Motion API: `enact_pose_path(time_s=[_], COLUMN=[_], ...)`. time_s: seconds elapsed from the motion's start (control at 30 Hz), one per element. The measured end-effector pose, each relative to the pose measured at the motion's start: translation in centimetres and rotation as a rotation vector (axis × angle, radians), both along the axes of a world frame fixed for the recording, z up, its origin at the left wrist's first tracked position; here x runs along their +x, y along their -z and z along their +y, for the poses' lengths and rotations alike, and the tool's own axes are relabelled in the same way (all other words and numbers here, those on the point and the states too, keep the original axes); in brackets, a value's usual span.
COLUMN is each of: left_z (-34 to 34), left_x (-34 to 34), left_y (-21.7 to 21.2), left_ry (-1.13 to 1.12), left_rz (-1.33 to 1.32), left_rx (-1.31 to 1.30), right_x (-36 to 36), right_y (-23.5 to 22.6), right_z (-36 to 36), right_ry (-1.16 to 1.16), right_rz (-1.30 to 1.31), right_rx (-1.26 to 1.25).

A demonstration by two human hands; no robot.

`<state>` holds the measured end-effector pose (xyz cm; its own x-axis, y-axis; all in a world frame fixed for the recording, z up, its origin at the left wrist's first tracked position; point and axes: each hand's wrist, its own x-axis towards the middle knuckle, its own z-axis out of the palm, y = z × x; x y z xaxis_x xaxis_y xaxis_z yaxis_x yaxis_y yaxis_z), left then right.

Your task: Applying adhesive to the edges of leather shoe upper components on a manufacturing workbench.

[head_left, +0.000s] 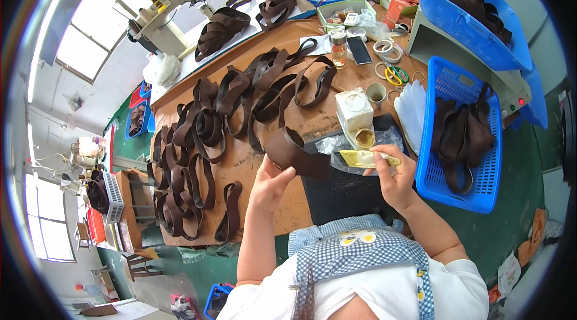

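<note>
My left hand (268,184) grips a curled dark brown leather strip (290,150) by its lower edge, fingers and thumb closed. The strip's free end points right, over a black mat (336,196). In my right hand (393,177) is a flat yellow scraper (353,158), its wide blade pointing left, just apart from the strip's end. Directly beyond the scraper stands a white glue pot (353,106) with a stained, round yellowish mouth. Many more coiled brown leather strips (207,127) lie over the brown worktable (276,203) to the left.
At right stands a blue basket (426,157) with brown strips inside; another blue bin (481,31) sits above it on a grey machine. Scissors (395,75), tape rolls (386,51), a phone (359,50) and a glass jar (338,49) lie beyond the pot. A sewing machine (165,31) stands far left.
</note>
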<state>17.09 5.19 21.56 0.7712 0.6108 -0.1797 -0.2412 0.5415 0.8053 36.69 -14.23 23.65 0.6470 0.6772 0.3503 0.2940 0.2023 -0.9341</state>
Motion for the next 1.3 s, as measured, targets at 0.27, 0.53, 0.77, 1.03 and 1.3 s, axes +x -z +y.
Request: enact_pose_path(time_s=[0.27,0.53,0.77,1.03,1.3], left_z=[-0.5,-1.3,-1.0,0.7,2.1], left_x=[1.2,1.4,1.2,0.7,-1.1], left_y=[-0.1,-0.8,-1.1,-0.3,2.0], left_ry=[-0.074,-0.073,-0.061,-0.043,0.066], left_rz=[0.127,0.183,0.153,0.057,0.125], left_rx=[0.179,0.173,0.108,-0.124,-0.046], right_x=[-0.6,-0.3,-0.7,-1.2,-0.5], right_y=[-2.5,-2.9,-2.3,-0.9,0.5], right_z=[3.0,6.2,5.0,1.5,-1.2], right_ry=[-0.069,-0.096,-0.114,-0.208,-0.089], right_rz=[-0.076,-0.190,-0.439,-0.476,-0.174], right_rx=[0.051,0.048,0.112,0.050,-0.100])
